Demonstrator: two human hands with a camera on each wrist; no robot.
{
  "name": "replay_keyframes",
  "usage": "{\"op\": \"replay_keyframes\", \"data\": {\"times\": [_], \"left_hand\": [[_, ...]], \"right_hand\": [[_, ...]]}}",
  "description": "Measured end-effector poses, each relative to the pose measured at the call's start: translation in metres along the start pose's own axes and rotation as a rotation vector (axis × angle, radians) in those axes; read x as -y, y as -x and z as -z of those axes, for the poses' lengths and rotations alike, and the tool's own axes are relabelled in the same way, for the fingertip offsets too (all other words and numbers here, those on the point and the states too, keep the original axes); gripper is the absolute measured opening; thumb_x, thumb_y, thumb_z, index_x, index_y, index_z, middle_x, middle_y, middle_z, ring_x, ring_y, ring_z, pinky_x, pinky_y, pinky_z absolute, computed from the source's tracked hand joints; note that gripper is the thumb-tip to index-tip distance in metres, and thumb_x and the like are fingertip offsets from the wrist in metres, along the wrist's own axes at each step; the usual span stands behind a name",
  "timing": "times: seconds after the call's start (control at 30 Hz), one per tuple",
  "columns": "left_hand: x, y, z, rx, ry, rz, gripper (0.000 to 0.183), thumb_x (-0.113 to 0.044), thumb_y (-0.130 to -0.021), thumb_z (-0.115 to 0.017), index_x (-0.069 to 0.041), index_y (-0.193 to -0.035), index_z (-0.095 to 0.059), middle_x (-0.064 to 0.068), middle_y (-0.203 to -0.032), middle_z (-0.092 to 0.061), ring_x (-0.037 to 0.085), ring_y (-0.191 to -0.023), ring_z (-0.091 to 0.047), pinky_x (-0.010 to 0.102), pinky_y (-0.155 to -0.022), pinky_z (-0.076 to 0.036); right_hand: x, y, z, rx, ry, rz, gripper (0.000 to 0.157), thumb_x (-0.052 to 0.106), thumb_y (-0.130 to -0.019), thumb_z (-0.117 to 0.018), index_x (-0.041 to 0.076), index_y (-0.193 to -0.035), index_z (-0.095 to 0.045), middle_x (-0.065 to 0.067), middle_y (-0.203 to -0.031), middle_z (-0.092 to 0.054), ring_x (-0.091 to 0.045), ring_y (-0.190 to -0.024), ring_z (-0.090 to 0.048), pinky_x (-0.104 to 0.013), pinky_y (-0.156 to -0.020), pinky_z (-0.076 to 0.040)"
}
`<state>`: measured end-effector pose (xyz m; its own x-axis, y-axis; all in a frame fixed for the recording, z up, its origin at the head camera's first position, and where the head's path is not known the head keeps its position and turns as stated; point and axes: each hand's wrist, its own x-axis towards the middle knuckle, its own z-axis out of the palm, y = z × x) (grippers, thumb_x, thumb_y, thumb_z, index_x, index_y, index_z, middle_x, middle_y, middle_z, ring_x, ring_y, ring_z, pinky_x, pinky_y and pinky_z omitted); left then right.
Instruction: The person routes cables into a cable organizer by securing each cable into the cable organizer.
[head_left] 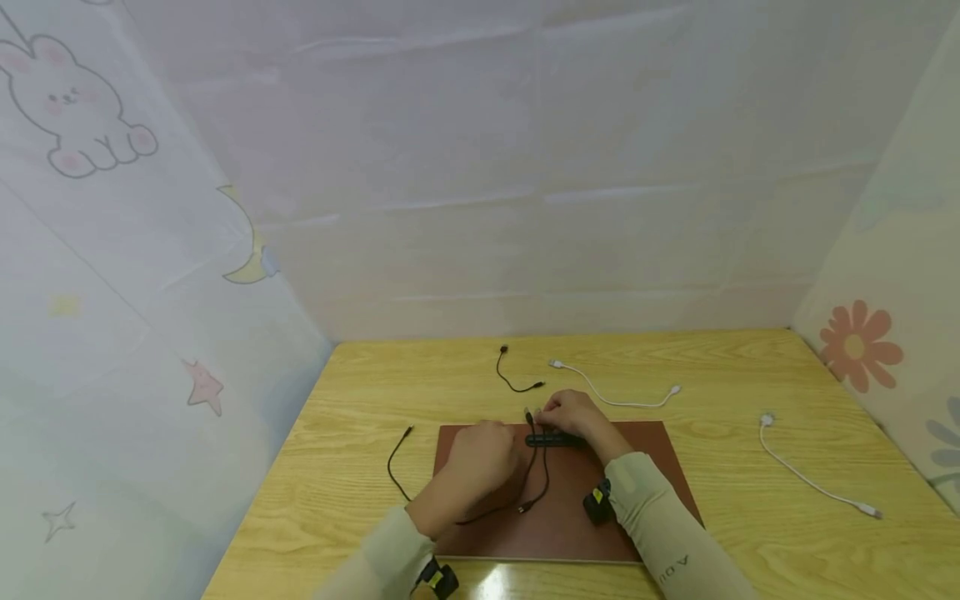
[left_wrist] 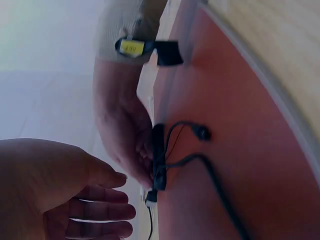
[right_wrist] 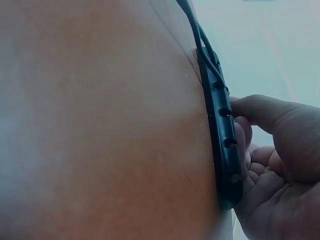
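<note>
Black, smooth, round-ended cable strip (right_wrist: 221, 150), one, with at least four rounded notches showing along its edge; the right hand (head_left: 573, 412) is at its far side, thumb and fingers bent close against it, though whether they pinch the strip or a plug cannot be told. Crossing the strip's left part, beside the fingertips: two thin black cables, the longer cable (left_wrist: 218, 187) trailing left in a loose curve, the shorter cable (left_wrist: 201, 132) hanging toward the person and ending in a small plug. Left of the grip: the left hand (head_left: 483, 458), its fingers relaxed, holding nothing, above the longer cable. Beneath both hands: one reddish-brown rectangular board (head_left: 577, 533), smooth, bearing the strip near its far edge. Beyond the grip, to the left: one loose black cable (head_left: 505, 381), short and bent. Beyond, to the right: one white cable (head_left: 609, 402) in a shallow S. Well to the right: a second white cable (head_left: 797, 473), slanting. Under all: one table (head_left: 405, 375) of yellowish wood grain. Farthest out: pale, creased sheeting (head_left: 450, 167), printed.
</note>
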<state>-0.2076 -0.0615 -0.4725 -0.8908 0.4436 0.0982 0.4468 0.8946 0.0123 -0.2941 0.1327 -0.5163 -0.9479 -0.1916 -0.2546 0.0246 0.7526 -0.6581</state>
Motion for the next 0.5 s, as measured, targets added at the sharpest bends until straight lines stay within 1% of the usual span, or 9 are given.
{"op": "replay_keyframes", "data": {"times": [0.1, 0.17, 0.27, 0.4, 0.5], "left_hand": [[0.011, -0.015, 0.0, 0.019, 0.036, 0.015, 0.021, -0.023, -0.1, -0.063, -0.016, -0.081, -0.067, 0.0, -0.067, -0.058, 0.011, -0.052, -0.05, 0.024, -0.042, -0.034], [0.017, -0.027, 0.0, 0.027, 0.05, 0.028, 0.015, -0.026, -0.1, -0.064, -0.015, -0.093, -0.072, 0.0, -0.077, -0.066, 0.011, -0.058, -0.056, 0.024, -0.045, -0.039], [0.026, -0.046, -0.003, 0.025, 0.085, 0.049, 0.017, -0.027, -0.1, -0.065, -0.015, -0.107, -0.074, 0.001, -0.091, -0.073, 0.011, -0.063, -0.061, 0.024, -0.049, -0.046], [0.035, -0.071, -0.005, 0.043, 0.152, 0.097, 0.02, -0.026, -0.102, -0.062, -0.014, -0.114, -0.074, 0.001, -0.098, -0.075, 0.012, -0.064, -0.063, 0.026, -0.052, -0.049], [0.044, -0.087, -0.009, 0.086, 0.18, 0.162, 0.023, -0.025, -0.103, -0.06, -0.015, -0.119, -0.072, 0.001, -0.108, -0.074, 0.014, -0.072, -0.067, 0.028, -0.056, -0.052]], "right_hand": [[-0.002, 0.0, 0.0, -0.011, -0.006, 0.008, 0.025, 0.034, -0.096, -0.069, 0.009, -0.095, -0.07, -0.003, -0.088, -0.066, -0.019, -0.075, -0.06, -0.034, -0.066, -0.05], [-0.003, 0.0, -0.001, -0.018, -0.015, 0.017, 0.026, 0.034, -0.097, -0.068, 0.009, -0.094, -0.069, -0.003, -0.088, -0.066, -0.019, -0.075, -0.059, -0.034, -0.066, -0.049], [-0.006, 0.0, -0.001, -0.03, -0.05, 0.031, 0.025, 0.033, -0.098, -0.067, 0.009, -0.094, -0.069, -0.003, -0.086, -0.066, -0.018, -0.073, -0.06, -0.033, -0.066, -0.049], [-0.01, 0.002, -0.001, -0.041, -0.134, 0.039, 0.024, 0.033, -0.098, -0.067, 0.009, -0.094, -0.069, -0.003, -0.084, -0.067, -0.017, -0.071, -0.062, -0.034, -0.066, -0.051], [-0.012, 0.003, -0.003, -0.042, -0.18, 0.039, 0.024, 0.033, -0.098, -0.067, 0.009, -0.095, -0.068, -0.003, -0.084, -0.068, -0.017, -0.071, -0.063, -0.033, -0.066, -0.05]]}}
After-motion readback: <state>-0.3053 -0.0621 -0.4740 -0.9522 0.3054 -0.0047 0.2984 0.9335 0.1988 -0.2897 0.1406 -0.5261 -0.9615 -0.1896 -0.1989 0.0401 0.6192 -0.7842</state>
